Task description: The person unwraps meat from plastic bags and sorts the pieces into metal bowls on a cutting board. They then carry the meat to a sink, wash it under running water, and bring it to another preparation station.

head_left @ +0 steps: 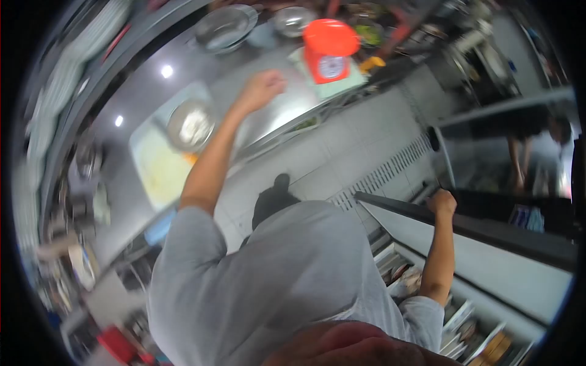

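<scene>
My left hand hangs over the steel counter, smeared by motion; nothing shows in it, and I cannot make out how its fingers lie. Behind it on the counter, a metal bowl holding white powder sits on a pale cutting board. An orange-red dial scale stands just beyond the hand. My right hand is closed at the dark edge of an open fridge door, which has a white panel.
Metal bowls stand at the counter's back. Food trays fill the space below the door. A slotted drain crosses the tiled floor. Stacked white plates line the left side. A shiny dark panel at the right reflects a person.
</scene>
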